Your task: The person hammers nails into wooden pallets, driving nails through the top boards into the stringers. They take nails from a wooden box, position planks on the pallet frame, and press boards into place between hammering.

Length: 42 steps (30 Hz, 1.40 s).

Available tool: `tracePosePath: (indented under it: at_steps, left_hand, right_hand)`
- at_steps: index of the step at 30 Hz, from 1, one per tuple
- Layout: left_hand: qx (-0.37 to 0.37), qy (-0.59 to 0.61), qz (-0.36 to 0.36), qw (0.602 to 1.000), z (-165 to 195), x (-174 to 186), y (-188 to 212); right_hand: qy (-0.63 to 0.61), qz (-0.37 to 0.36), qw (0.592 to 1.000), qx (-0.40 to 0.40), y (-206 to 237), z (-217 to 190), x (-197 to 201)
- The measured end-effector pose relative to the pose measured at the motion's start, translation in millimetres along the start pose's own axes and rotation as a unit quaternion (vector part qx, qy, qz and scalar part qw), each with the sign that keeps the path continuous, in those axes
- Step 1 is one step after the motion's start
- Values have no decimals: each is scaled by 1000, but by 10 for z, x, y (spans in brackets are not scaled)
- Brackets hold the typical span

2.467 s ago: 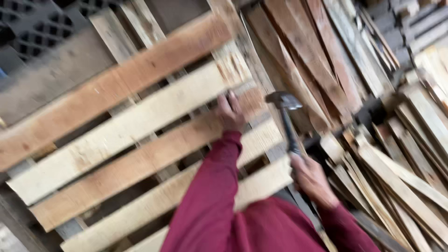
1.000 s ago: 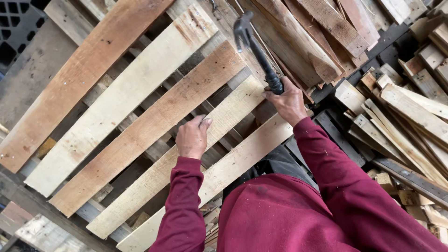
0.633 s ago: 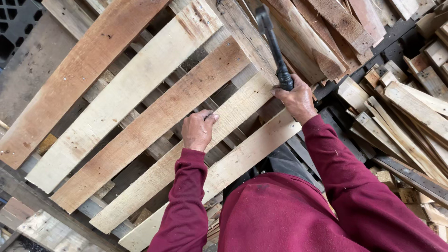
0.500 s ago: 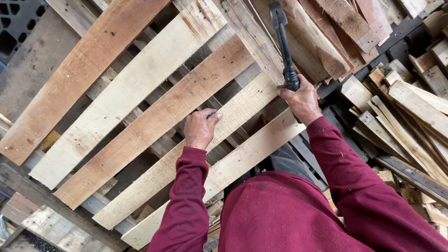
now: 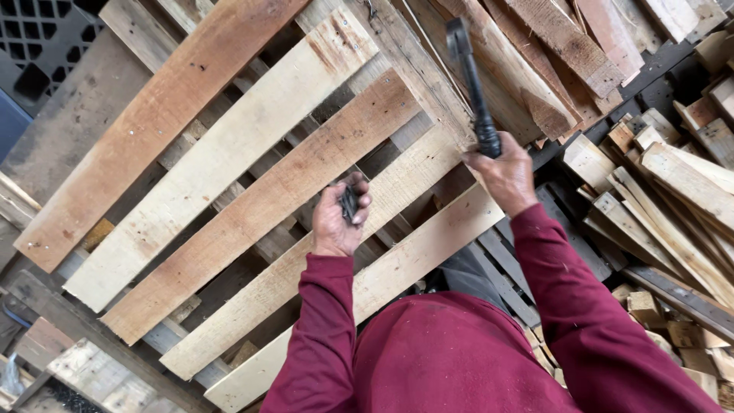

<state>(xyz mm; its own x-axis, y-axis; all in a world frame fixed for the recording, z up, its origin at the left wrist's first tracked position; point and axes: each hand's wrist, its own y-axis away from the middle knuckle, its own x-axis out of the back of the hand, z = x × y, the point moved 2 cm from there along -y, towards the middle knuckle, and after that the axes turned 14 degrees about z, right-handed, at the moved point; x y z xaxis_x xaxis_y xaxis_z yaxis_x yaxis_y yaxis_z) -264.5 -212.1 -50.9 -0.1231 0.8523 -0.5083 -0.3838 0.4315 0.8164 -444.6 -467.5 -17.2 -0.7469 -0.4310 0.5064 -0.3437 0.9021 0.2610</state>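
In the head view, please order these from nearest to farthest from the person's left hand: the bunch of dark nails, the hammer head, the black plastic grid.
1. Bunch of dark nails: held in the left hand itself.
2. Dark metal hammer head: up and to the right, raised by the right hand.
3. Black plastic grid: top left corner, behind the wooden pallet.

Loose boards and offcuts [image 5: 673, 191] lie heaped on the right, pale and weathered, pointing many ways. More long planks [image 5: 550, 53] slant across the top, reddish and rough at the ends. Dark slats [image 5: 512, 268] run beneath the heap. In the upper left corner a black plastic grid [image 5: 38, 38] shows, with a grey flat board [image 5: 69, 122] beside it. Scrap blocks [image 5: 99, 375] rest at the lower left. The light is soft, even daylight with faint shadows.
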Motion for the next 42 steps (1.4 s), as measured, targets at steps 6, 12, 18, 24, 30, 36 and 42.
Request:
tracePosePath:
  at_steps: [6, 12, 18, 24, 30, 36, 42]
  left_hand:
    - [91, 41, -85, 991, -106, -158, 88]
    - [80, -74, -108, 988, -264, -186, 238]
    - [151, -121, -142, 971, -721, 116, 421]
    - [178, -166, -131, 961, -941, 584, 607]
    - [161, -170, -99, 967, -815, 859, 705]
    - [160, -97, -106, 977, -799, 936, 637]
    - [165, -80, -156, 971, -700, 697, 507]
  right_hand:
    - [22, 29, 999, -15, 743, 9, 590]
    - [7, 58, 989, -133, 1979, 181, 617]
    - [-121, 61, 962, -237, 2707, 326, 299]
    - [-159, 75, 962, -208, 2760, 368, 110]
    - [-145, 80, 954, -250, 2651, 357, 28]
    - [-148, 82, 944, -282, 2599, 529, 106]
    - [-161, 74, 943, -283, 2580, 835, 58]
